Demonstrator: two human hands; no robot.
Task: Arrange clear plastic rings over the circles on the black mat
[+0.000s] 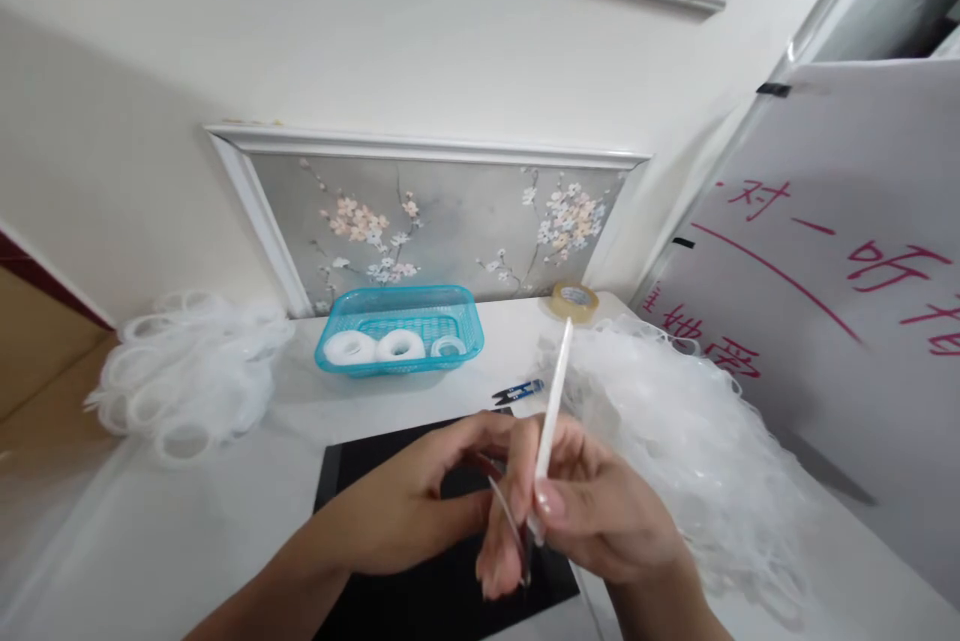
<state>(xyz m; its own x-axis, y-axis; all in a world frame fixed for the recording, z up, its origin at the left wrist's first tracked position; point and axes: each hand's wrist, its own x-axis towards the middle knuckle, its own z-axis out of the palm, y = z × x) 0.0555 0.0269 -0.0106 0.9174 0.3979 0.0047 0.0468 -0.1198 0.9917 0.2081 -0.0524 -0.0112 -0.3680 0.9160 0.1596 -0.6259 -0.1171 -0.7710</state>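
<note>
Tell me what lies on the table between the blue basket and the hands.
In the head view, small blue-handled snips lie on the white table between the blue basket and the hands, beside the black mat's far edge.

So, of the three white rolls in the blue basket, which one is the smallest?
The rightmost roll in the blue basket. It looks thinner and lower than the left roll and the middle roll, which are thick and about equal.

Single head view, looking forward and down, close over white table [420, 411]; wall fills upper frame, edges probably distorted.
</note>
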